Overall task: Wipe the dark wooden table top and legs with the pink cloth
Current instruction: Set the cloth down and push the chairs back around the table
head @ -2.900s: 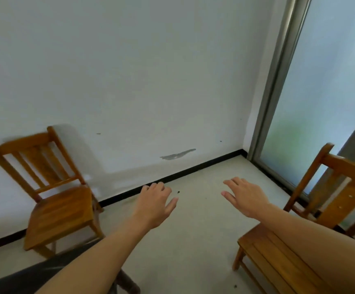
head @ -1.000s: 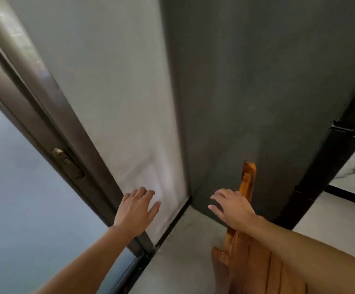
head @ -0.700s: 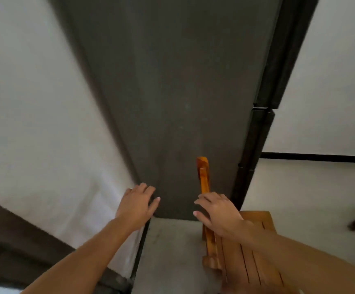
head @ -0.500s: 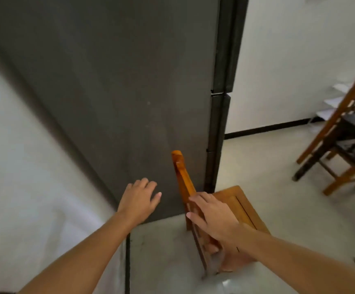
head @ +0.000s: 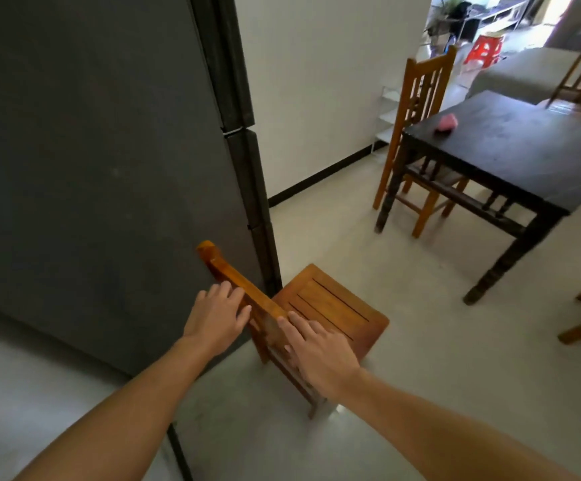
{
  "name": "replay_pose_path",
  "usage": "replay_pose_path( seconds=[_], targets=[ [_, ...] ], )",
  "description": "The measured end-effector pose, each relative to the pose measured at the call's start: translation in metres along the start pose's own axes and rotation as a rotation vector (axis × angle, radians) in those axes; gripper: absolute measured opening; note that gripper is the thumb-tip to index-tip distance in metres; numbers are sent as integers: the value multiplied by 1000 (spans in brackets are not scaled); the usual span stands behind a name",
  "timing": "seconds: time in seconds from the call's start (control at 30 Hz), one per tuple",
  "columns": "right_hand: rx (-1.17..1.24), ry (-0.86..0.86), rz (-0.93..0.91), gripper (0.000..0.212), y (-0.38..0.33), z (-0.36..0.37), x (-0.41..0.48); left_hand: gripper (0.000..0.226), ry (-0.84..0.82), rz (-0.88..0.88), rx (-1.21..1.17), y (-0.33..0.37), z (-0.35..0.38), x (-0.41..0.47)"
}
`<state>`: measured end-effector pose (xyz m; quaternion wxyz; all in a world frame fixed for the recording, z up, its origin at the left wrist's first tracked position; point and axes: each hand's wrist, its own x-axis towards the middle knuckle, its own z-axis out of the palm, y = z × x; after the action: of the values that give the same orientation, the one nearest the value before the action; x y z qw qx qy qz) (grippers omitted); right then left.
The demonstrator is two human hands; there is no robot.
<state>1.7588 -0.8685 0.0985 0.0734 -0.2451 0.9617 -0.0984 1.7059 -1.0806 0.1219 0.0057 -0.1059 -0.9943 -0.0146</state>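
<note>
Crumpled pink cloth (head: 446, 123) lies on the matte, dark wooden table (head: 525, 157).

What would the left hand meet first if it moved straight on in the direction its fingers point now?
Most likely the top rail of the nearest wooden chair: the straight fingers of the left hand point at it, and their tips look near it or on it. Depth is unclear.

1. A tall dark grey fridge (head: 91, 168) fills my left side.
2. A brown wooden chair (head: 334, 303) stands just beside it, below me.
3. Behind is a white wall (head: 316, 81) with black skirting (head: 316, 182), and the floor (head: 438, 359) is pale.
4. Further off, bright daylight falls on a red stool (head: 485, 48).
</note>
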Motion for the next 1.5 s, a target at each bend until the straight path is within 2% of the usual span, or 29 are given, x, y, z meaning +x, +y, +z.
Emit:
replay_pose_path(
  seconds=[0.17, 0.37, 0.5, 0.7, 0.87, 1.0, 1.2, 1.5],
  targets=[
    [-81, 58, 23, 59, 62, 2, -25, 34, 24, 60, 66, 24, -2, -4],
    [-161, 72, 200, 53, 138, -23, -63, 38, 85, 113, 107, 47, -1, 2],
    [-175, 102, 312, 48, 149, -28, -67, 39, 117, 171, 131, 59, 4, 18],
    [-148, 192, 455, 59, 151, -19, -50, 49, 128, 253, 105, 50, 23, 63],
    [-176, 446, 458, 68, 185, -11, -66, 48, 232, 575, 48, 51, 34, 92],
    [-251, 432, 501, 72, 214, -18, -93, 45, 297, 798, -34, 85, 35, 111],
    [-287, 385, 599, 77, 244, -25, -116, 48, 327, 896, -71, 132, 36, 155],
    [-193, 389, 727, 92, 307, -24, -120, 50, 361, 1066, -41, 194, 30, 242]
  ],
)
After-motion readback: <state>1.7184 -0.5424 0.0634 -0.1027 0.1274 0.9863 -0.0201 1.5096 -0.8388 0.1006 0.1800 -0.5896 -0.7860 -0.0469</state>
